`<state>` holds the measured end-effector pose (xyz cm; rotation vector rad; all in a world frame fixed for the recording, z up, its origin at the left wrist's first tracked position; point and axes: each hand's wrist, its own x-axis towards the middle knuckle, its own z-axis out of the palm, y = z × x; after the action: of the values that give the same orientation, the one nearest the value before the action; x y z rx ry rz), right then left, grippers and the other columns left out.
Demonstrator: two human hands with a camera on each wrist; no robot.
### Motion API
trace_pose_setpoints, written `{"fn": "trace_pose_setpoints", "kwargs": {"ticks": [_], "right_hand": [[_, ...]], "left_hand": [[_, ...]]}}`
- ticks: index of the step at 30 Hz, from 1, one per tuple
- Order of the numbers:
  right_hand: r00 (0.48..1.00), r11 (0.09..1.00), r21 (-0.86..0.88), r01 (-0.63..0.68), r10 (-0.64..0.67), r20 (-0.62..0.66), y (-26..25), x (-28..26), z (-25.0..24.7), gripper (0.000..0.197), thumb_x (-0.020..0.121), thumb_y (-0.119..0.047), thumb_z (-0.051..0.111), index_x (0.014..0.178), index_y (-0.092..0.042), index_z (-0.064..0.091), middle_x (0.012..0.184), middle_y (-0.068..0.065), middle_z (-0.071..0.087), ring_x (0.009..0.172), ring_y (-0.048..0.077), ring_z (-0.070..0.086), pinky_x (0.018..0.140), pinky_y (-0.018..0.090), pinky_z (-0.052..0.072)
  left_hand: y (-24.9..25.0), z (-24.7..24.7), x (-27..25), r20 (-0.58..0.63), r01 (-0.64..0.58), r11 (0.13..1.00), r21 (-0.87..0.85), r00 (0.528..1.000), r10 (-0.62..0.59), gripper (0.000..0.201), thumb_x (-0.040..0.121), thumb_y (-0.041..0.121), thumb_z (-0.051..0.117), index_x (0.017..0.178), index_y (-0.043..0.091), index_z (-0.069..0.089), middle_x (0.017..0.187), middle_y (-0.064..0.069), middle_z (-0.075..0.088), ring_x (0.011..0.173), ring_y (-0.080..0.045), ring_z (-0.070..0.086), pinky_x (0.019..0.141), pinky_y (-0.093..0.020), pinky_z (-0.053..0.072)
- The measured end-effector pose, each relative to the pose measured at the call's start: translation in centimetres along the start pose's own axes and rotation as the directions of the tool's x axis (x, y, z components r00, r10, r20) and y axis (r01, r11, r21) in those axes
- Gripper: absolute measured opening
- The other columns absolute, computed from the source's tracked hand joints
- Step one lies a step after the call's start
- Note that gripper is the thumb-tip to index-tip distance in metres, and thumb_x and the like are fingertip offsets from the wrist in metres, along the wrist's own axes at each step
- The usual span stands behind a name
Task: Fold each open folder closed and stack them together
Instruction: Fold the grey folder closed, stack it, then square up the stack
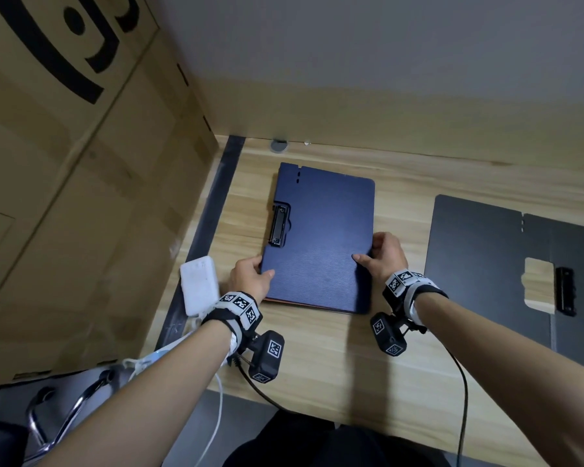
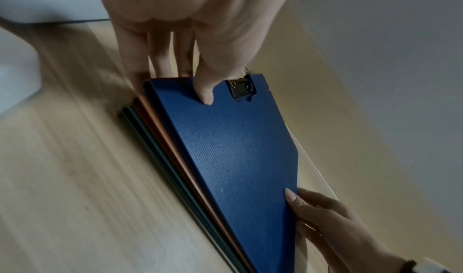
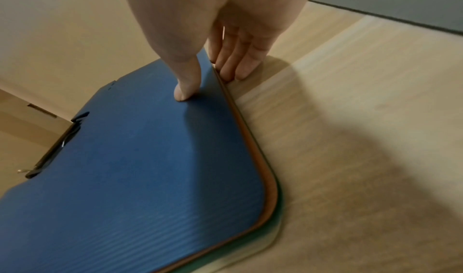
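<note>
A closed blue folder (image 1: 321,237) lies flat on top of a small pile in the middle of the wooden table (image 1: 317,358). Under it is an orange folder (image 2: 172,150), and under that a green folder (image 2: 155,156); only their thin edges peek out at the near side. A black clip (image 1: 279,225) sits in a notch on the left edge of the blue folder. The left hand (image 1: 250,276) holds the near left corner of the pile, with its thumb pressed on the blue cover and its fingers (image 2: 160,59) down along the pile's left edge. The right hand (image 1: 383,254) holds the near right side the same way, thumb on top of the blue cover and fingers (image 3: 240,59) down against the right edge, their tips on the table. So each hand pinches the pile from its own side. To the right, well apart from the pile, a dark grey folder (image 1: 486,264) lies open and flat on the table, with its own black clip (image 1: 565,291) showing through a cut-out. A white box (image 1: 199,284) sits on the table just left of the left hand. A big cardboard box (image 1: 81,163) stands at the far left.
</note>
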<state>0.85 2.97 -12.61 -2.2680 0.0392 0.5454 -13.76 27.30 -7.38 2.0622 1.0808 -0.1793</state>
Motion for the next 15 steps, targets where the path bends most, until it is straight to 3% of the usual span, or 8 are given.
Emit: {"fn": "trace_pose_setpoints", "kwargs": {"ticks": [3, 5, 7, 11, 15], "right_hand": [[0.998, 0.998, 0.062, -0.010, 0.006, 0.062, 0.1, 0.3, -0.7, 0.060, 0.072, -0.023, 0.086, 0.121, -0.011, 0.053, 0.112, 0.002, 0.068, 0.099, 0.019, 0.066, 0.093, 0.042, 0.055], [0.998, 0.997, 0.070, -0.020, 0.015, 0.063, 0.6, 0.0, -1.5, 0.062, 0.077, -0.024, 0.083, 0.127, -0.010, 0.050, 0.116, 0.002, 0.065, 0.104, 0.019, 0.064, 0.097, 0.040, 0.052], [0.999, 0.993, 0.117, -0.025, 0.019, 0.048, 1.6, -0.7, -2.8, 0.055, 0.083, -0.022, 0.077, 0.128, -0.011, 0.049, 0.115, -0.001, 0.063, 0.106, 0.018, 0.062, 0.099, 0.042, 0.050], [0.999, 0.999, 0.036, 0.014, -0.013, -0.042, 5.3, -2.2, -7.5, 0.039, 0.088, -0.017, 0.070, 0.123, -0.011, 0.055, 0.111, 0.004, 0.064, 0.103, 0.023, 0.063, 0.097, 0.042, 0.050], [0.987, 0.997, -0.043, -0.057, 0.050, -0.151, 10.9, -4.5, -14.3, 0.035, 0.089, -0.012, 0.065, 0.123, -0.010, 0.056, 0.120, 0.007, 0.062, 0.106, 0.026, 0.063, 0.098, 0.038, 0.048]], "left_hand": [[0.8, 0.2, -0.3, 0.027, 0.001, 1.000, 0.013, 1.000, -0.002, 0.044, 0.085, 0.015, 0.070, 0.128, 0.018, 0.061, 0.121, -0.003, 0.068, 0.113, -0.028, 0.064, 0.093, -0.037, 0.052], [2.0, 0.7, -0.8, -0.005, -0.008, 0.999, 0.051, 1.000, 0.008, 0.070, 0.085, 0.010, 0.066, 0.148, 0.018, 0.038, 0.143, -0.008, 0.049, 0.131, -0.031, 0.049, 0.106, -0.042, 0.043], [3.6, 1.6, -1.7, -0.068, -0.059, 0.995, 0.082, 0.996, 0.065, 0.078, 0.084, 0.005, 0.062, 0.153, 0.017, 0.027, 0.148, -0.011, 0.038, 0.139, -0.032, 0.035, 0.113, -0.041, 0.033], [7.4, 5.1, -3.5, -0.076, -0.222, 0.974, 0.033, 0.972, 0.224, 0.072, 0.085, 0.004, 0.058, 0.151, 0.018, 0.034, 0.146, -0.008, 0.041, 0.138, -0.027, 0.035, 0.111, -0.037, 0.032], [11.0, 10.3, -6.6, 0.169, -0.290, 0.956, -0.054, 0.940, 0.295, 0.055, 0.089, 0.004, 0.056, 0.142, 0.015, 0.047, 0.138, -0.006, 0.053, 0.128, -0.022, 0.051, 0.099, -0.028, 0.041]]}}
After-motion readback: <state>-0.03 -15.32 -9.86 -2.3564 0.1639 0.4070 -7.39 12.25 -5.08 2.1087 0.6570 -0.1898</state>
